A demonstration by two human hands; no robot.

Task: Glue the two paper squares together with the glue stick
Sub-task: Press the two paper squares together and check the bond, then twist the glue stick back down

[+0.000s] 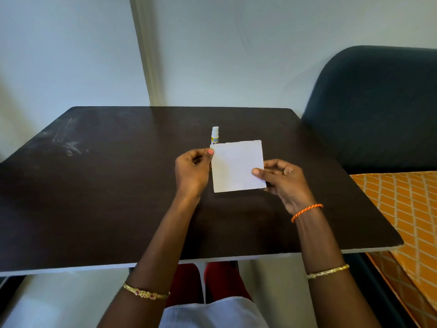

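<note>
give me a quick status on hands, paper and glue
Left hand and right hand pinch white paper square over dark table. White glue stick upright behind, capped, untouched. Nothing in the way.

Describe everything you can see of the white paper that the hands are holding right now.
The white paper is a roughly square, thin, plain sheet with a slightly ragged top edge. It is held over the dark table, its face toward the camera. The left hand pinches its upper left corner; the right hand pinches its right edge, thumb on the front. It hides the lower part of the glue stick standing behind. Whether it is one sheet or two cannot be told.
</note>
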